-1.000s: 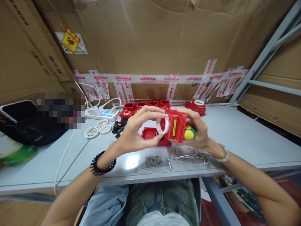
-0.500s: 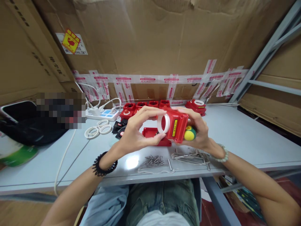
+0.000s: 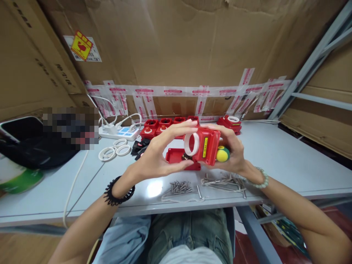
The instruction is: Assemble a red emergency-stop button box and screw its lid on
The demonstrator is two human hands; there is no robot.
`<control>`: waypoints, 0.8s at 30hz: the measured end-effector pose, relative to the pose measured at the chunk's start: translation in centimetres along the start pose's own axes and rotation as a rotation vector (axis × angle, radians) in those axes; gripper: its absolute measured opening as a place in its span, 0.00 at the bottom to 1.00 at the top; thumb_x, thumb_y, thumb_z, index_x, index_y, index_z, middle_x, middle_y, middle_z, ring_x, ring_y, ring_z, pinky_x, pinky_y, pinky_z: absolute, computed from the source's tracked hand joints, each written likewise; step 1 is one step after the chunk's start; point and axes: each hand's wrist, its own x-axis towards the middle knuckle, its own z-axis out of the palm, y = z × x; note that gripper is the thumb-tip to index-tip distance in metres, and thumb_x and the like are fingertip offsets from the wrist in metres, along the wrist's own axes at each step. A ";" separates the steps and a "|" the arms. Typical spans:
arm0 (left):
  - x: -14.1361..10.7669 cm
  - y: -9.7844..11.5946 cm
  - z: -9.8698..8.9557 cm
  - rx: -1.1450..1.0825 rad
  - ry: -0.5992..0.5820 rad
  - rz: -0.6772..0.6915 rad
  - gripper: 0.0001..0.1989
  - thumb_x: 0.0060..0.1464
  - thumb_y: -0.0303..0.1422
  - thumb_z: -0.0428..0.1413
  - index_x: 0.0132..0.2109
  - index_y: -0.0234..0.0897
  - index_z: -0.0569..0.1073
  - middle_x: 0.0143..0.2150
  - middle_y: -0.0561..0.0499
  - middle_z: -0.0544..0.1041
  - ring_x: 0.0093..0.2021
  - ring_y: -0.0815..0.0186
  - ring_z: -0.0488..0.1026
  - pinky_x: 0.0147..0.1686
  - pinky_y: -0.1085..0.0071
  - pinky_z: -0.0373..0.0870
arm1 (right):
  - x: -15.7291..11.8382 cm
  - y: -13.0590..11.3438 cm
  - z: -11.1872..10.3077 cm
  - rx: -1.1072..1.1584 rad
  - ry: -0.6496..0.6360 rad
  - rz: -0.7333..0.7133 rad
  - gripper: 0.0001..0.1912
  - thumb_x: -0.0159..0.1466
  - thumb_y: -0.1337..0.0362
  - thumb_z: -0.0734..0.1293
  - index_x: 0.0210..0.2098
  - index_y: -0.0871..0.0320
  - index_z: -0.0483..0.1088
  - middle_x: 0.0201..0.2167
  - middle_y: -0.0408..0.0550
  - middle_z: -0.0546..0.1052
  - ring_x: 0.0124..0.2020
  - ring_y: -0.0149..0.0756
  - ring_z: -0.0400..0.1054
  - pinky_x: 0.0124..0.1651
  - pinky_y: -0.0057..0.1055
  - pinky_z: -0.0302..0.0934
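My right hand [image 3: 232,148] grips a red plastic housing [image 3: 211,146] with a yellow label, raised above the table. A rounded yellow-and-green knob [image 3: 223,154] is tucked between its palm and the housing; its kind does not show. A white ring [image 3: 191,144] sits round the opening on the housing's left side. My left hand [image 3: 165,148] is spread around that ring, fingers above and thumb below, with a gap to it. Behind and below lies a red open tray-like part [image 3: 176,156] with small brass-coloured pieces in it.
Loose white rings [image 3: 107,154] lie left, near black parts [image 3: 139,146] and a power strip [image 3: 121,132]. Red housings [image 3: 148,128] line the back; another red unit [image 3: 229,124] stands right. Screws [image 3: 180,187] and metal T-shaped rods [image 3: 224,181] lie in front.
My left fingers and thumb have spread away from the white ring, which they were gripping. The housing has tilted slightly in my right hand.
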 end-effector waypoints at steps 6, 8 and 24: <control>0.2 0.1 0.2 0.135 0.107 -0.071 0.23 0.52 0.37 0.65 0.55 0.39 0.71 0.49 0.44 0.76 0.49 0.58 0.74 0.48 0.61 0.75 | 0.2 -0.3 0.0 0.012 -0.025 0.001 0.48 0.46 0.60 0.80 0.63 0.49 0.60 0.56 0.54 0.72 0.45 0.46 0.74 0.29 0.33 0.74; 0.2 0.3 0.0 0.178 0.066 -0.035 0.21 0.53 0.33 0.64 0.54 0.39 0.72 0.50 0.44 0.77 0.50 0.59 0.74 0.51 0.62 0.73 | 0.2 -0.2 -0.1 -0.007 -0.028 0.003 0.48 0.46 0.60 0.80 0.63 0.48 0.60 0.56 0.54 0.72 0.44 0.45 0.74 0.27 0.32 0.73; -0.2 0.1 0.4 -0.030 0.023 -0.132 0.31 0.52 0.36 0.65 0.62 0.45 0.65 0.63 0.42 0.66 0.62 0.52 0.65 0.58 0.55 0.68 | 0.3 -0.1 0.1 -0.030 0.009 -0.001 0.47 0.46 0.59 0.79 0.62 0.51 0.60 0.56 0.54 0.72 0.47 0.45 0.73 0.29 0.32 0.72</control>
